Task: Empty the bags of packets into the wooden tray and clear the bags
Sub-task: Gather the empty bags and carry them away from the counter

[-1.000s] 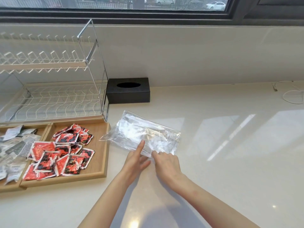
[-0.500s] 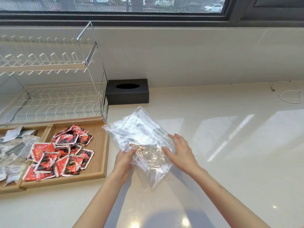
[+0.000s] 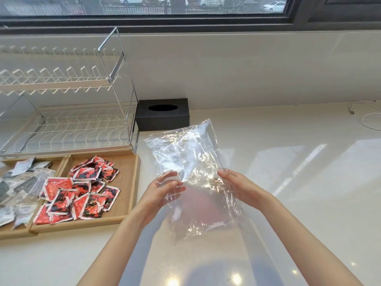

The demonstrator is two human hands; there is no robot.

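We hold the clear plastic bag [image 3: 191,162] up off the counter [image 3: 288,182], betw. both hands, just right of the wooden tray [image 3: 135,182]. Bag: see-through, crinkled, glossy w/ white glare; looks empty, upper end tilted away toward the black tissue box [image 3: 162,114]. Left hand [image 3: 158,195] grips its left edge, fingers curled round the film. Right hand [image 3: 241,186] grips the right edge, thumb on top, fingers behind. Tray's right compartment holds a heap of red-and-black packets [image 3: 78,193]; left compartment holds grey-white packets [image 3: 20,186]. Wire dish rack [image 3: 68,112] stands behind the tray.
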